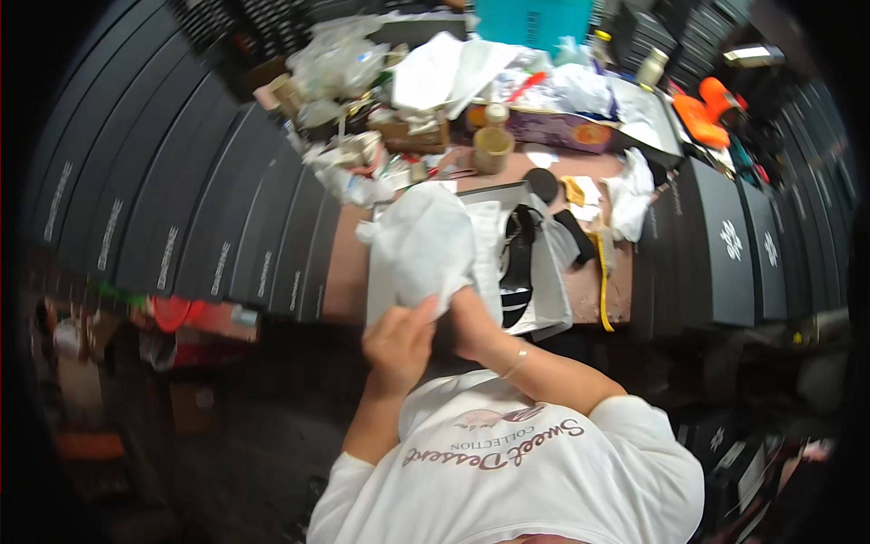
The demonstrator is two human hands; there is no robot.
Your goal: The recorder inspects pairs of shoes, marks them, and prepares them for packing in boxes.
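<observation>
A rounded bundle in thin white wrapping (421,238) is held up over the left part of an open shoe box (513,192). My left hand (399,349) pinches the wrapping's near edge between thumb and fingers. At the bundle's near right edge, my right hand (471,325) grips it, its fingertips partly hidden by the wrapping. What lies inside the bundle cannot be seen. In the box's right part rests a black strappy sandal (518,263), with white tissue paper (487,249) beside it.
Dark shoe boxes stand in rows at left (172,172) and right (725,245) of the pinkish table (349,272). A yellow tape measure (604,281) hangs near the front edge. Farther back are a tan cup (492,150), crumpled plastic bags (335,59) and orange-handled tools (702,118).
</observation>
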